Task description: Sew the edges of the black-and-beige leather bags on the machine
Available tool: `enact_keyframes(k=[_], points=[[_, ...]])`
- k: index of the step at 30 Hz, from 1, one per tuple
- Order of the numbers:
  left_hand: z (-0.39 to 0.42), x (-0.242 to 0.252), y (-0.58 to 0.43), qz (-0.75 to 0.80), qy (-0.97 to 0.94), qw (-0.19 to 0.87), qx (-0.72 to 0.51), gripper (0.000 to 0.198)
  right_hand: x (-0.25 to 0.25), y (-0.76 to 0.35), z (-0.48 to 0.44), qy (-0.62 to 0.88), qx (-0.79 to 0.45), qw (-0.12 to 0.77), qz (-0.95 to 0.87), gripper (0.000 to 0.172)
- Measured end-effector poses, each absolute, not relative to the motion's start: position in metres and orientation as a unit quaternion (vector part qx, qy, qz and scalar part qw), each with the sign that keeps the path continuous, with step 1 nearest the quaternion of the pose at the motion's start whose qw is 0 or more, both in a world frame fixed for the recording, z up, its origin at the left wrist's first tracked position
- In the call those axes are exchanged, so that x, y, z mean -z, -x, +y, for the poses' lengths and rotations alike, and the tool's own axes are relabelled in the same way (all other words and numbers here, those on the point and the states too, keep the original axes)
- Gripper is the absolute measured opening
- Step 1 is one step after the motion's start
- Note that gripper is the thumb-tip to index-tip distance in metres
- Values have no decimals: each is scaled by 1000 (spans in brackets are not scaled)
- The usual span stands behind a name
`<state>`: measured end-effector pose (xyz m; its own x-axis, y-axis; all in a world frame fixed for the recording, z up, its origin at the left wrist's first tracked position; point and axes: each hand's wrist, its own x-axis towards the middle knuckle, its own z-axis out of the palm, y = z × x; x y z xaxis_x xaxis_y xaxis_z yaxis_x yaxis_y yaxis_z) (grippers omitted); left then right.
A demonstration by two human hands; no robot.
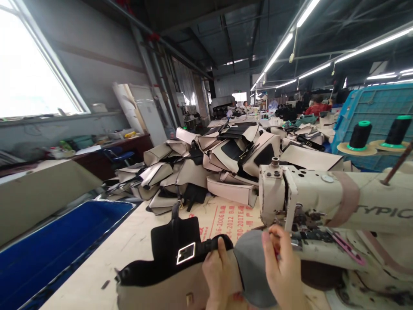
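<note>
A beige handbag (161,282) with black trim lies in front of me, its black strap and bright metal buckle (186,253) on the upper side. My left hand (217,273) grips the bag's edge, thumb on top of the black band. At the bag's right end a rounded grey panel (253,267) sticks out. My right hand (284,271) pinches the far edge of this panel, thumb against the curled fingers. Something small and reddish shows between those fingers, too small to name. Close beyond my right hand stands the head of a sewing machine (274,193).
A heap of similar beige and black bags (190,172) covers the table's far part. On the left is a blue bin (74,245). Black thread cones (359,135) and a blue plastic crate (371,103) stand behind the machine. Pink-handled tweezers (350,249) rest on the machine.
</note>
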<state>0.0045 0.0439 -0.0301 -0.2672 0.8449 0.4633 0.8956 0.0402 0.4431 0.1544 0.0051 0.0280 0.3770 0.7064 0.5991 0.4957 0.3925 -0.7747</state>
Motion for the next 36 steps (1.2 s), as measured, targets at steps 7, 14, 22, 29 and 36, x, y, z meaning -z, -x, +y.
enact_keyframes(k=[7,14,22,29,36], points=[[56,6,9,-735,598,45,318,54,-28,-205,-12,492,100,537,-678,20],[-1,-21,45,-692,658,53,293,41,-25,-153,-11,467,64,377,-797,33],[50,-92,-49,-605,720,61,334,46,-22,-182,24,487,91,553,-669,16],[83,-89,-61,-541,791,-108,264,37,-23,-168,28,552,70,601,-574,12],[50,-46,-34,-481,567,-504,439,41,11,-198,-17,543,-16,553,-632,21]])
